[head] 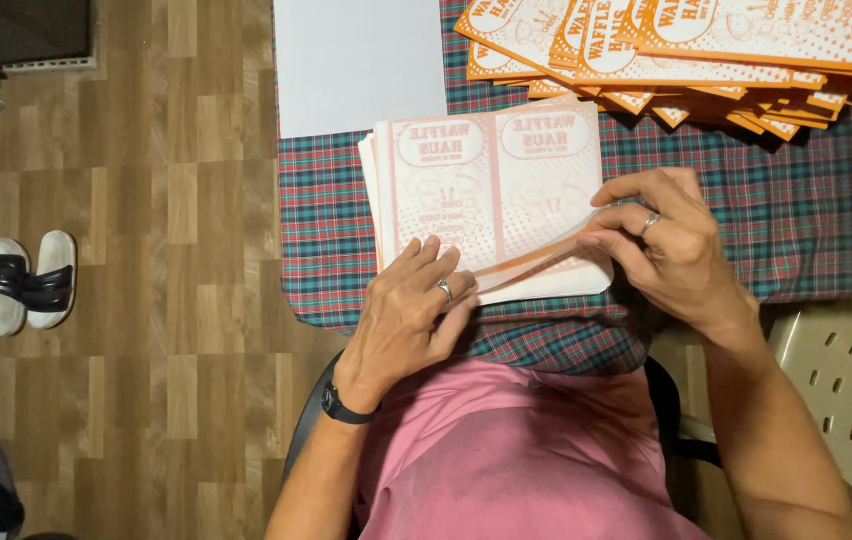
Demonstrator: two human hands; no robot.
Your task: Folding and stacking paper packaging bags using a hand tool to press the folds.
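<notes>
A stack of thin white paper sheets [491, 190] with faint orange print showing through lies on the plaid tablecloth [326, 230] in front of me. My left hand [411, 315], with a ring and a black wrist band, rests on the stack's near left corner, fingers pressing the top sheet. My right hand [671, 245], also ringed, pinches the near right edge of the top sheets and lifts it slightly, so the orange underside shows. A fanned pile of orange printed sheets [686, 50] lies at the table's far right.
A plain white board [356, 60] lies at the table's far left. A beige perforated plastic chair [846, 380] stands at my right. On the wooden floor at left sit white and black sandals [31, 280] beside a dark rack.
</notes>
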